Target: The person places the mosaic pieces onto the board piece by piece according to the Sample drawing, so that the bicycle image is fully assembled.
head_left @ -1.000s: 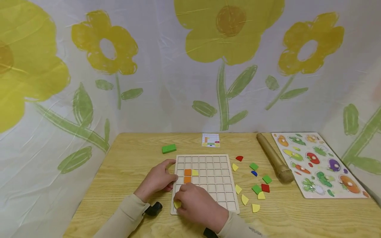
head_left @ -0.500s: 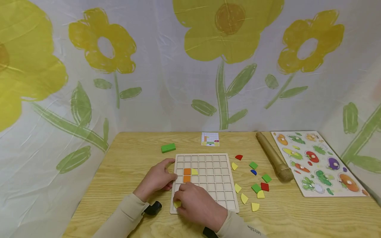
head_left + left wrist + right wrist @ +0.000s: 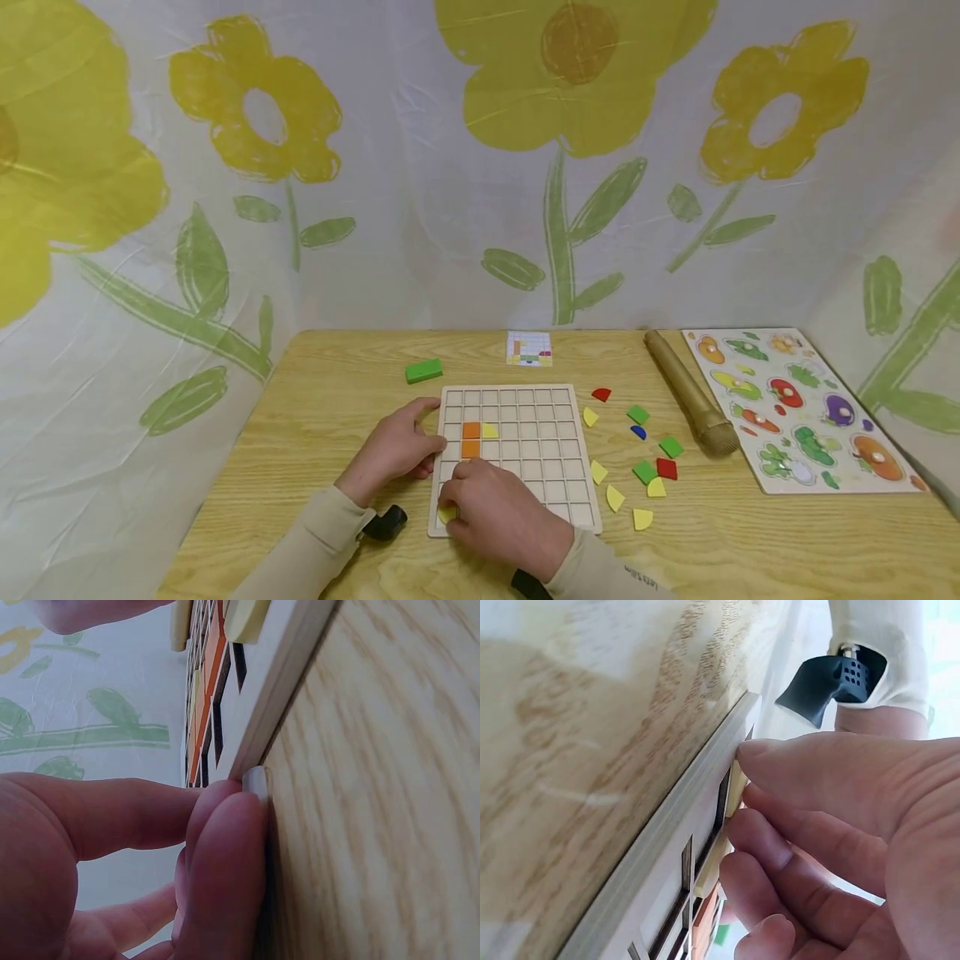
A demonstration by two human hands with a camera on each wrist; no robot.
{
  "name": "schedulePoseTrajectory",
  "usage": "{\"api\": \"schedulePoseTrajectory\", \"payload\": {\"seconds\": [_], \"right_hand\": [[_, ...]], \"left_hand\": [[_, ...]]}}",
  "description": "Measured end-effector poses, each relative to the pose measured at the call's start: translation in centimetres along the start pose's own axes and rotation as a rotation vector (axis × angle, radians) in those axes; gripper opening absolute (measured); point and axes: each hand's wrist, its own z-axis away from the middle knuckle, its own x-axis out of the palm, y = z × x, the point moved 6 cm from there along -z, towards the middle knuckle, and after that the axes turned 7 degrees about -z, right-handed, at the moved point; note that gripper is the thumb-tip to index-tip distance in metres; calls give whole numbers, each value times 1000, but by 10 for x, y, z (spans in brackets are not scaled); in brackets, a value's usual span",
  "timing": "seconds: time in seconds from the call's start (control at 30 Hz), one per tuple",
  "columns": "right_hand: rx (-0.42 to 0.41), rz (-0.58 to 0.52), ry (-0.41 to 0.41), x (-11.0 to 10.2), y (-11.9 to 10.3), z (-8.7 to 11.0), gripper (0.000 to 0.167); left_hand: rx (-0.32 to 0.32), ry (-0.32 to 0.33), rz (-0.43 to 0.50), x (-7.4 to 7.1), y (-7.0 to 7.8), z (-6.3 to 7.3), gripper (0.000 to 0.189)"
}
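Note:
A square wooden grid board [image 3: 551, 414] lies on the table. My left hand [image 3: 401, 442] holds its left edge; in the left wrist view the fingertips [image 3: 225, 825] meet right at that edge. Low over the near-left corner, my right hand [image 3: 498, 517] pinches a yellow quarter-circle tile [image 3: 447, 514] at a grid cell. The right wrist view shows the thumb [image 3: 802, 769] at the yellow piece, fingers curled below. Two orange square tiles [image 3: 471, 439] sit in the grid, with another yellow quarter-circle tile [image 3: 490, 431] beside the upper one. My right hand hides several lower cells.
Several loose tiles lie right of the board, including a red square [image 3: 667, 468], a green square [image 3: 671, 447] and a blue half-circle [image 3: 638, 432]. A green block [image 3: 423, 371], pattern card [image 3: 529, 348], gold microphone [image 3: 693, 400] and vegetable puzzle board [image 3: 806, 408] lie farther out.
The head view has tilted slightly, shifting the scene a little upward. Both hands keep nearly the same places on the board, and the tiles have not moved.

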Motion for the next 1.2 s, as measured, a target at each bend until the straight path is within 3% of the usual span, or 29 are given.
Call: {"api": "schedulePoseTrajectory", "payload": {"seconds": [0.3,0.5,0.87,1.03,1.2], "right_hand": [[2,-66,19,-7,5,5,10],[65,-158,35,-22,29,25,9],[222,-117,86,-59,92,110,16],[260,-64,120,-71,109,150,18],[303,-10,132,-74,124,178,24]], "left_hand": [[-9,-5,-4,1,-1,1,71],[-28,0,-27,1,-1,1,71],[-50,3,-16,3,-3,2,71],[-49,8,-17,3,-3,1,71],[-47,7,-4,3,-2,0,72]]}}
